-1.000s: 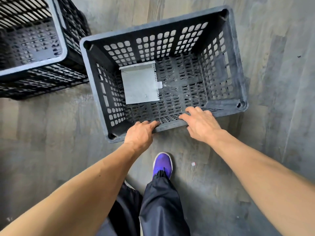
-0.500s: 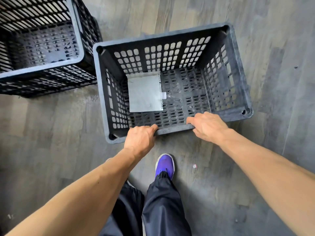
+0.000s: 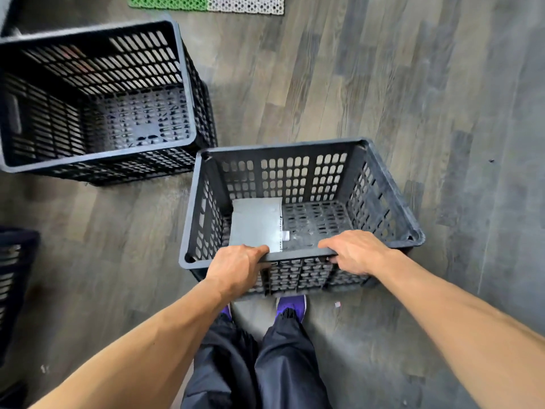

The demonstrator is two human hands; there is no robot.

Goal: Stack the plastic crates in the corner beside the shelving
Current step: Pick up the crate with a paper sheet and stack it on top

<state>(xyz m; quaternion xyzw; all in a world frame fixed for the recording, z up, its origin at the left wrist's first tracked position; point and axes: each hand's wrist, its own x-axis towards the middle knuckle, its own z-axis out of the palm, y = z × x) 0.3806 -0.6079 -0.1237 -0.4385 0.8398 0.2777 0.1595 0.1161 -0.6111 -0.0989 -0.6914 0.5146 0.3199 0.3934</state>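
A dark grey perforated plastic crate (image 3: 386, 202) sits in front of me, its near side raised so that I see its front wall. My left hand (image 3: 236, 267) and my right hand (image 3: 354, 252) both grip its near rim, fingers curled over the edge. A grey sheet (image 3: 255, 225) lies on the crate's floor at the left. A second, black slatted crate (image 3: 97, 160) stands on the floor to the upper left, with nothing inside it.
Part of a third dark crate (image 3: 14, 276) shows at the left edge. A green and white plastic mat (image 3: 206, 2) lies on the grey wood-look floor at the top. My purple shoes (image 3: 290, 305) stand just behind the held crate.
Both hands went from resting on the crate's near rim to gripping it. The near side has lifted, so the front wall shows. The view has pulled back, and the mat and third crate have appeared.
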